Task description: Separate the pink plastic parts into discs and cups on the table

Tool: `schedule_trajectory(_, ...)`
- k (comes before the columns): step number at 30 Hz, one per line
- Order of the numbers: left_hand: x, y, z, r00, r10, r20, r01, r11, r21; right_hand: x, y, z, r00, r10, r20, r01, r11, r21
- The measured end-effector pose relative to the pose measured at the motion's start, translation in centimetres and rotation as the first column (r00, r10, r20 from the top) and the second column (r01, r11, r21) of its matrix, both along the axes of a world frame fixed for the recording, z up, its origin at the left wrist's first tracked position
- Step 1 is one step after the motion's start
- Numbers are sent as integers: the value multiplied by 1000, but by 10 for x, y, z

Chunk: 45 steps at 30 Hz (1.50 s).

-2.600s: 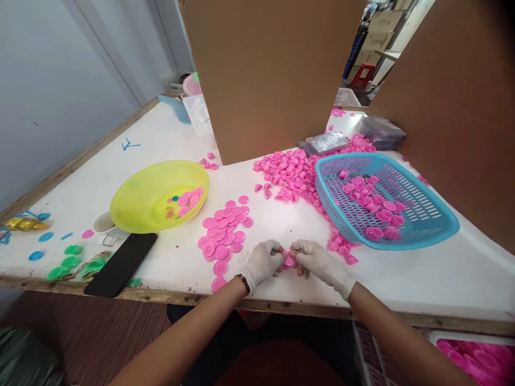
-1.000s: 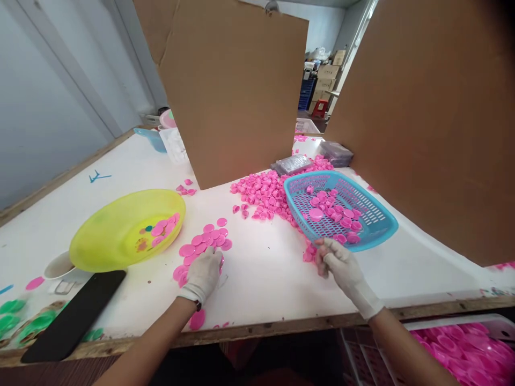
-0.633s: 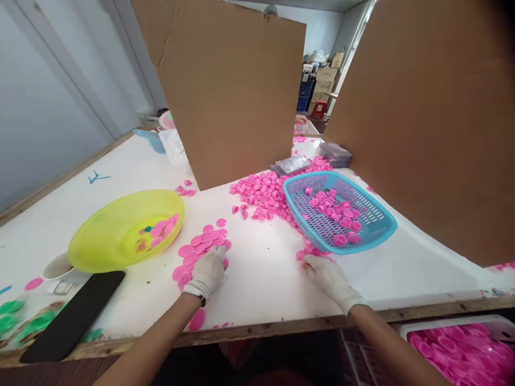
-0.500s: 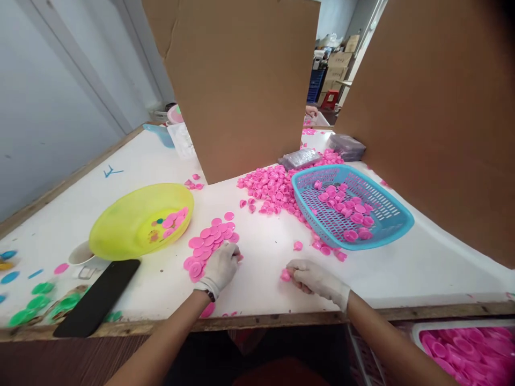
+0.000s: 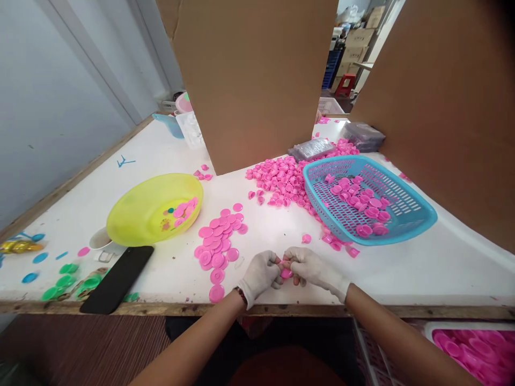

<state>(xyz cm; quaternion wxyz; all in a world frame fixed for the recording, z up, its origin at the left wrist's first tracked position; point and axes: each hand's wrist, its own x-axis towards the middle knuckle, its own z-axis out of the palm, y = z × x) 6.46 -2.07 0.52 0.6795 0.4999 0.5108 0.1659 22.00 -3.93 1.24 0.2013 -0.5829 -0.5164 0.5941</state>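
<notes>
Brought together since half a second ago: left hand (image 5: 261, 271) off the flat pink discs (image 5: 219, 238), right hand (image 5: 309, 266) off the loose caps near the basket, both now meeting at the near edge of the white table (image 5: 402, 268). Also shifted a little: the whole view, with the table edge now lower in the picture.

From left to right. At far left, near edge: green caps (image 5: 66, 281) and blue bits (image 5: 30, 277), then a black phone (image 5: 116, 279) lying flat. Just beyond it, a yellow bowl (image 5: 140, 214) with a few pink discs inside at its right side. Right of the bowl, the flat pink discs spread on the table, reaching almost to the left hand. Behind, upright, a brown cardboard sheet (image 5: 257, 80).

In the middle, near: both hands in white gloves, fingertips touching. Pinched between them, a small pink cap (image 5: 286, 272), held by the closed fingers of both hands just above the table; partly hidden, so shape not clear.

Farther and to the right: a heap of pink caps (image 5: 281, 182), touching the left side of a blue basket (image 5: 418, 220) with more pink caps inside. At far right, a second cardboard sheet (image 5: 454, 107); below the table edge, a white crate (image 5: 478, 351) full of pink parts.
</notes>
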Motion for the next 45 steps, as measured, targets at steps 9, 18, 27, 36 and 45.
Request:
schedule_trajectory(9, -1, 0, -20, 992, -97, -79, 85, 985, -148, -5, -12, -37, 997, -70, -10, 68, 985, -161)
schedule_trajectory(18, 0, 2, -27, 989, -114, -97, 103, 988, -117, -9, -15, -42, 989, -134, -55, 117, 963, -243)
schedule_trajectory(27, -2, 6, -30, 926, -247, -286, 296, 944, 143, -13, -20, -40, 991, -80, 103, 94, 986, -140)
schedule_trajectory(36, 0, 6, -28, 863, -310, -399, 418, 881, 220, -13, -22, -48, 988, -59, 141, 68, 996, -63)
schedule_trajectory(45, -14, 26, -1, 773, -138, -619, 506, 724, 470, 7, 1, -11, 918, -355, -176, 378, 917, 124)
